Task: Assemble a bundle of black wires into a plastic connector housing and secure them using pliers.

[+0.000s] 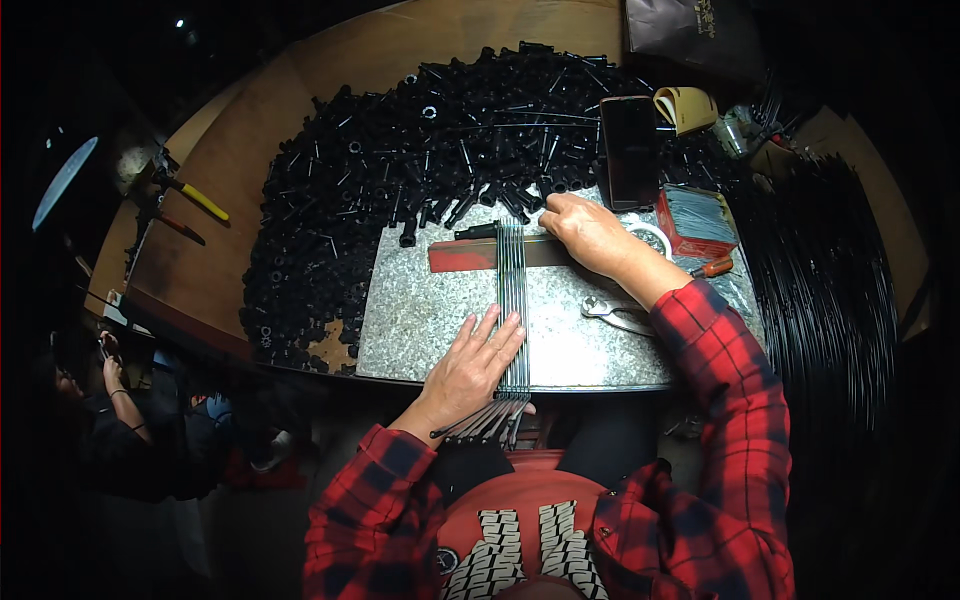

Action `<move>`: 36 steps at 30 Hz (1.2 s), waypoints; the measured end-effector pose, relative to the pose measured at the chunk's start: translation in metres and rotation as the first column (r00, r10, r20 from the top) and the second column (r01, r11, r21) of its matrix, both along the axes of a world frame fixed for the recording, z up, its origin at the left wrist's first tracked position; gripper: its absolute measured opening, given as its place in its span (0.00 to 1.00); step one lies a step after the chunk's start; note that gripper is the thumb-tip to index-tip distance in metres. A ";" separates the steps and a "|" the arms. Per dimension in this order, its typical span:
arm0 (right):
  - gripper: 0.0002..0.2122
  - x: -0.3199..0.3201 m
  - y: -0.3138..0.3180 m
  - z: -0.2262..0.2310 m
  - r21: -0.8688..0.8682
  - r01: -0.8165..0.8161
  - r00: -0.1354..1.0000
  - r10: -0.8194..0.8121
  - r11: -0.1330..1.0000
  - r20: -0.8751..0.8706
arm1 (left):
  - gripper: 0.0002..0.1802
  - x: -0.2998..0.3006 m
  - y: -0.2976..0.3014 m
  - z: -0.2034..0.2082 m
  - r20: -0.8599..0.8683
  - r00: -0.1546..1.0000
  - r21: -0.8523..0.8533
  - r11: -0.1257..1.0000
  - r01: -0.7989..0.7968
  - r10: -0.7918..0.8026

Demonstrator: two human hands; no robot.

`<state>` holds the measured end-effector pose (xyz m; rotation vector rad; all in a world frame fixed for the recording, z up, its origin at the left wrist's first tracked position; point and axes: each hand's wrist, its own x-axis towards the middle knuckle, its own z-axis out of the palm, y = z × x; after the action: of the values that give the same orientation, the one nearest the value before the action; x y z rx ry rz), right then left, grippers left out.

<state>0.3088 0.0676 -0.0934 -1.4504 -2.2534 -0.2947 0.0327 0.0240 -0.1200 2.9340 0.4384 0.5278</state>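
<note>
1. Thin rods (pixel 513 270) are laid side by side in a narrow band across the surface (pixel 420 320), their long axis running from the lap towards the pile of black tubes (pixel 380 150).
2. The band is placed ahead of the body, between the two hands; its near end is covered by the left hand (pixel 468 362), while the right hand (pixel 588 235) is set just right of the far tips. The left hand is thus nearer the near half, the right hand nearer the tips.
3. The rods are held under the left hand's extended fingers; a fingertip, apparently the thumb, is glimpsed past them below the edge. The right hand's fingers are curled narrow beside the tubes; whether anything is pinched there cannot be told.
4. A flat bar (pixel 460 257), red at its left end, is crossed by the rods almost squarely.
5. The rods are smooth and shiny, seemingly metal; their near ends are bent and fanned out past the edge.
6. The surface is mottled grey and glossy, and the tubes are dull black, heaped loosely. Steel-coloured pliers (pixel 615 313) are left to the right, near a red box (pixel 690 245) filled with slender pins.
</note>
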 end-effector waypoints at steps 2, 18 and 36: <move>0.03 0.000 0.001 0.000 0.024 0.007 1.000 -0.007 1.000 0.018 | 0.45 0.000 0.000 0.001 0.009 1.000 -0.016 1.000 0.002 -0.002; 0.04 -0.021 0.010 -0.006 0.039 0.031 0.997 -0.028 0.999 -0.069 | 0.49 0.005 -0.003 0.008 -0.036 0.999 -0.053 0.999 -0.006 0.004; 0.03 0.169 -0.092 0.026 -0.179 0.645 0.754 -0.581 0.743 0.306 | 0.46 -0.002 0.000 -0.007 0.014 1.000 0.020 1.000 0.005 -0.005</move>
<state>0.4779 -0.0244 -0.0670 -2.4273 -1.9508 -0.3769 0.0303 0.0240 -0.1269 2.9474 0.4269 0.5546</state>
